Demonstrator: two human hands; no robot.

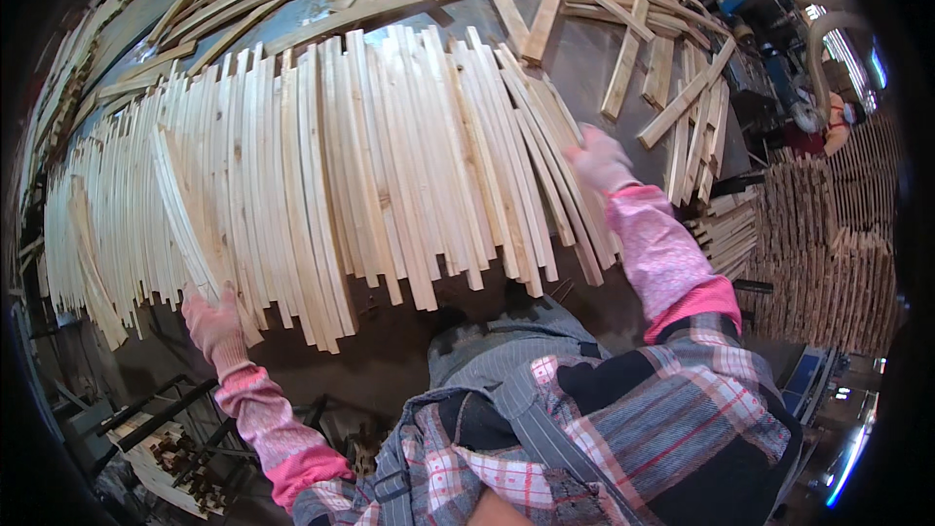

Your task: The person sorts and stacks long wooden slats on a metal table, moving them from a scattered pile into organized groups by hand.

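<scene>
A long row of pale wooden strips lies side by side across the table, their near ends jutting past its front edge at uneven lengths. My left hand, in a pinkish glove, is closed around the near end of a wooden strip that lies slantwise on top of the row. At the row's right end, my gloved right hand rests against the outermost strips, its visible fingers apart. Those strips fan out slightly from the rest. Part of the right hand's palm side is hidden.
Loose boards lie crisscrossed over the metal tabletop at the back and right. Stacked wood stands at the right, near another person. More pieces sit on a rack at the lower left.
</scene>
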